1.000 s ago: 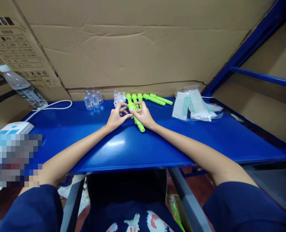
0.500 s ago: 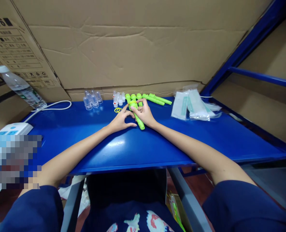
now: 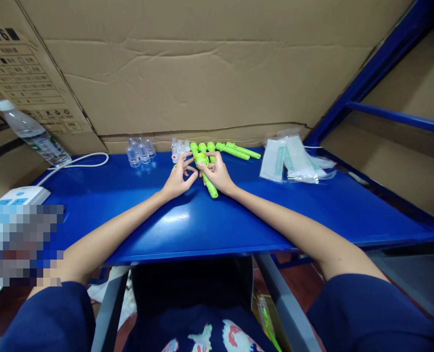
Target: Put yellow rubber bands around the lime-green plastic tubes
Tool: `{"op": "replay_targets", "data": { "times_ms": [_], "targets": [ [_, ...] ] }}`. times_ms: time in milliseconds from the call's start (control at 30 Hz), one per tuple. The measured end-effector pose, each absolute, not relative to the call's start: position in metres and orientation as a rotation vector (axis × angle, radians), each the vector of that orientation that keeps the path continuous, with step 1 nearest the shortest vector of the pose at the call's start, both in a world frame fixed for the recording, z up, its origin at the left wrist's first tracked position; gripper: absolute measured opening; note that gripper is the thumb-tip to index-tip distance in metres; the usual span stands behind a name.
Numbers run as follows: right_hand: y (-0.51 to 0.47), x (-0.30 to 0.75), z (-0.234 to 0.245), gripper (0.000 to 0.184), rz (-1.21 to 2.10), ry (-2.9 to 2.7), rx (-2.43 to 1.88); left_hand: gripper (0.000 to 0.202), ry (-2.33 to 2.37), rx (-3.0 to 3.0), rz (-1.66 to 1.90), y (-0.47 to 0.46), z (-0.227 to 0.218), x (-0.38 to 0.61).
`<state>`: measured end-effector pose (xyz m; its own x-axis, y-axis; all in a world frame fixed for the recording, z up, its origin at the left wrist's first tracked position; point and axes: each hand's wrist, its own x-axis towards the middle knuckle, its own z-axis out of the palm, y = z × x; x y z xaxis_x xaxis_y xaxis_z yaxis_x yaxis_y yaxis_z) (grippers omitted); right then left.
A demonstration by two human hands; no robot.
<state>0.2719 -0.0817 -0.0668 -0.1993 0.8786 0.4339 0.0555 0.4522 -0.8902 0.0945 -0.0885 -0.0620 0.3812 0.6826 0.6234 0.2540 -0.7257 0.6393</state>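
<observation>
Slanting lime-green tube (image 3: 209,183); wider head (image 3: 202,160); yellow band (image 3: 200,155)

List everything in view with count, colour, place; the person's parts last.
held green piece: one, lime green, centre
ring: one, yellow, at its thick end
other green pieces: five, lime green, centre back
domed pieces: several, transparent, back left
small parts: several, clear and white, centre back
packets: several, white and green, back right
bottle: one, clear, far left
power strip: one, white, left
cables: several, white, mostly left
table: one, blue, middle
cardboard: several pieces, brown, background
frame: one, blue, right
sleeves: two, navy, bottom
left hand: one, bare, at ring
right hand: one, bare, around held green piece
</observation>
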Motion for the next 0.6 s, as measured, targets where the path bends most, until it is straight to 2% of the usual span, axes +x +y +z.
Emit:
{"op": "replay_targets", "data": {
  "times_ms": [600],
  "targets": [
    [-0.0880,0.2716,-0.0621,0.059,0.938,-1.620,-0.880,0.029,0.951,2.188,1.283,-0.0934,-0.0553,0.0923]
  ]
}}
